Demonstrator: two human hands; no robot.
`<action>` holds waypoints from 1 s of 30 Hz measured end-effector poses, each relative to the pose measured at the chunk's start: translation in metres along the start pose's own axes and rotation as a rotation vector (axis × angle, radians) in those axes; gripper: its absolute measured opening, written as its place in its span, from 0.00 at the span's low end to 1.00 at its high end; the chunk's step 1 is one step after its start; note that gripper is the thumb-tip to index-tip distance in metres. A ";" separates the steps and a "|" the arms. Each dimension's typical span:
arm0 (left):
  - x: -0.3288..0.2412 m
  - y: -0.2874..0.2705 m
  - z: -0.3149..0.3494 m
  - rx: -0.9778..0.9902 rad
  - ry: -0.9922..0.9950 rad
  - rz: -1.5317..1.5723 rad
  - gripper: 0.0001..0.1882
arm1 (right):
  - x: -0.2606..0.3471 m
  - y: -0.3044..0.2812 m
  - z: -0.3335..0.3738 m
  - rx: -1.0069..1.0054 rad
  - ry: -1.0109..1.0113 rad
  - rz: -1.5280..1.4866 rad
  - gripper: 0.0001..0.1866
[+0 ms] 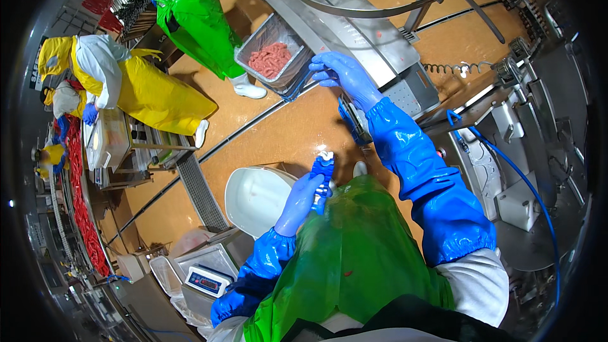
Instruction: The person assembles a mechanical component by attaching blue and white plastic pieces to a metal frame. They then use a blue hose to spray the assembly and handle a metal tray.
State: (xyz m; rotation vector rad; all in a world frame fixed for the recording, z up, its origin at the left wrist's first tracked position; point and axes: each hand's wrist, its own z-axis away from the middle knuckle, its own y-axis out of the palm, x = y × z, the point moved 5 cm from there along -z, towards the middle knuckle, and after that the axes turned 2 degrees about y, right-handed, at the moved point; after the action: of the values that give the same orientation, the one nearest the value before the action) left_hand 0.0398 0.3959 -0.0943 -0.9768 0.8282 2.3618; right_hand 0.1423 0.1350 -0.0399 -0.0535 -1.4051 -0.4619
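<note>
My left hand (pixel 300 205), in a thin blue glove, is closed around a bunched blue-and-white piece (pixel 323 172); I cannot tell exactly what it is. It is held in front of my green apron (pixel 354 250), beside an open white tub (pixel 253 201). My right hand (pixel 347 78), gloved the same way, stretches forward with its fingers extended and nothing visible in them. It is beside the metal machine table (pixel 370 50), near a grey bin (pixel 253 45) lined with plastic that holds ground meat (pixel 271 60). Below that wrist, a dark blue-edged device (pixel 354 120) is partly hidden.
One person in a green apron (pixel 199 28) stands past the bin, another in a yellow apron (pixel 161 92) at the left. A scale (pixel 208 280) sits at lower left. A blue hose (pixel 516 174) hangs at right. A floor grate (pixel 201 191) lies left of the tub.
</note>
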 end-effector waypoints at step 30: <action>-0.013 0.007 0.017 -0.249 0.027 0.033 0.15 | -0.035 -0.048 -0.048 -0.071 0.117 -0.190 0.19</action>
State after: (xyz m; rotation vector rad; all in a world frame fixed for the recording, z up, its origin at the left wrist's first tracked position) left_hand 0.0361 0.4007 -0.0724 -1.1016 0.5723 2.5282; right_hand 0.1679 0.0867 -0.0936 0.0497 -1.2837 -0.6626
